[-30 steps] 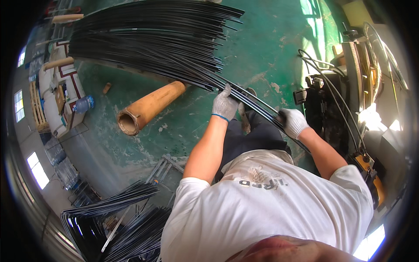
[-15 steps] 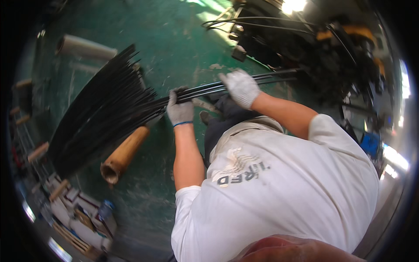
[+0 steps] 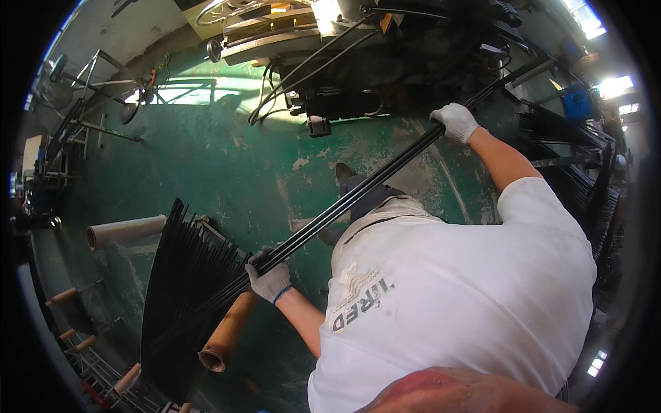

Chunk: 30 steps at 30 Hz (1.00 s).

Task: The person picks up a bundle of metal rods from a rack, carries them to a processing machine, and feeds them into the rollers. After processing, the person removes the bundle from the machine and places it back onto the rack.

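A bundle of long thin black rods (image 3: 354, 197) slants across in front of me, from low on the left up to the far right. My left hand (image 3: 269, 275), in a pale work glove, is closed round the rods near their lower end. Far up the bundle, my right hand (image 3: 454, 122), gloved too, grips it close to the dark machinery. Beyond my left hand the rods run over a wide pile of black strips (image 3: 186, 282), where their near ends blend in. Their far ends are lost in shadow.
A brown cardboard tube (image 3: 231, 330) lies beside the pile, and a paler roll (image 3: 127, 232) lies behind it. Dark machinery with hanging cables (image 3: 319, 125) stands ahead. More black rods rest on a rack (image 3: 575, 165) at the right. A metal frame (image 3: 86, 103) stands far left.
My hands have moved farther apart: the right has slid up and to the right along the rods, while the left stays near the pile. The view has turned, showing more floor and machinery ahead.
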### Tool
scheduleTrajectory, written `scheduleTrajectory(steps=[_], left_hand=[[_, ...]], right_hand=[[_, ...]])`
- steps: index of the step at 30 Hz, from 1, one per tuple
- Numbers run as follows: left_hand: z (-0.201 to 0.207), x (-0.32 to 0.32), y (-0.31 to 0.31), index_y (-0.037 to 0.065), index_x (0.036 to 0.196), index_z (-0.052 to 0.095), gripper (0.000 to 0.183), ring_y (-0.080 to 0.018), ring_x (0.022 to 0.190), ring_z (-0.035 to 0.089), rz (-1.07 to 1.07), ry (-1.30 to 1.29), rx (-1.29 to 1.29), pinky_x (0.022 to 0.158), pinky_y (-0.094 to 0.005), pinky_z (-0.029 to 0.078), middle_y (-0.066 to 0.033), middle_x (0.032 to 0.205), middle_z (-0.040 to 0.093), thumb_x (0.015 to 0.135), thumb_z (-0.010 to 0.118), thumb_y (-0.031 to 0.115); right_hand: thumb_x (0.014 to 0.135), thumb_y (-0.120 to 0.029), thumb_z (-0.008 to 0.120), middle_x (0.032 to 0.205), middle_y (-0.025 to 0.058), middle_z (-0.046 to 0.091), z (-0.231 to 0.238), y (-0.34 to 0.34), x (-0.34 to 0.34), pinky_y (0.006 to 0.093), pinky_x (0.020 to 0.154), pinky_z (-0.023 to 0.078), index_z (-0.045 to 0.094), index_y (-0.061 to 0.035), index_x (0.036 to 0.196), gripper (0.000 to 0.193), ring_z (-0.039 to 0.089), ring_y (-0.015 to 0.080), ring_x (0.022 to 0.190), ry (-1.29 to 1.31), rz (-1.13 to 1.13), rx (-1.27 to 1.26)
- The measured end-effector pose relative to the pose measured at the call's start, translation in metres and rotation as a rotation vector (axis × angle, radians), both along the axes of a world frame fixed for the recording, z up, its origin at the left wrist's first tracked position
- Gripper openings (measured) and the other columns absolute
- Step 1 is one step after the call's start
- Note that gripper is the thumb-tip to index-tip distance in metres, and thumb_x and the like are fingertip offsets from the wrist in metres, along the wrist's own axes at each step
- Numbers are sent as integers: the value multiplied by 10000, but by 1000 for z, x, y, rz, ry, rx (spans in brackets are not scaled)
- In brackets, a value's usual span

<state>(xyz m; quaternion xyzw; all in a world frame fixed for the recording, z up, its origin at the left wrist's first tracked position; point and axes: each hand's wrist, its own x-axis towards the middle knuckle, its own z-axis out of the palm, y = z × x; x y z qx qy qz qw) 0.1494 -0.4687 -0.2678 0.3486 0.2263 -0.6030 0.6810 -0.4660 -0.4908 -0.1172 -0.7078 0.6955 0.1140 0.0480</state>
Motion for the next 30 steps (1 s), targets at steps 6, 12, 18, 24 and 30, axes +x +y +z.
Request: scheduleTrajectory(steps=[6, 12, 18, 24, 30], left_hand=[[128, -19, -69, 57, 973, 640, 189, -211, 786, 571, -30, -132, -372, 862, -428, 520, -31, 819, 592, 1038, 589, 227], [171, -173, -177, 49, 996, 614, 137, -219, 754, 527, -229, -205, -532, 876, -448, 517, -34, 812, 530, 1045, 602, 176], [192, -366, -244, 25, 1017, 624, 169, -279, 899, 618, -611, -190, -626, 1072, -498, 485, -77, 882, 639, 1033, 621, 193], [264, -331, -351, -17, 1094, 627, 168, -304, 962, 637, -582, -202, -789, 1149, -508, 428, -114, 931, 648, 1009, 608, 127], [239, -323, -431, -62, 1107, 645, 200, -318, 1024, 658, -623, -194, -778, 1139, -504, 450, -164, 1016, 675, 994, 577, 88]], right_hand=[[851, -68, 641, 1005, 194, 689, -11, 38, -173, 445, 992, 482, 713, -61, 971, 140, 626, 385, 1008, 106, -385, -322], [867, -94, 530, 1101, 252, 666, -85, -4, -171, 518, 1036, 497, 594, 68, 1148, 331, 610, 412, 1160, -2242, -1525, -835], [989, -33, 534, 1079, 187, 680, -105, -89, -135, 454, 1049, 522, 620, 30, 1099, 153, 640, 338, 1110, -2808, -1108, -642], [1007, -83, 628, 1033, 111, 689, -51, -89, -212, 426, 989, 546, 643, -14, 1078, 100, 655, 288, 1028, -2493, -1178, -1156], [1000, -197, 693, 990, 72, 668, -4, -132, -255, 419, 947, 539, 658, -32, 1128, 212, 638, 236, 966, -2142, -1318, -1489]])
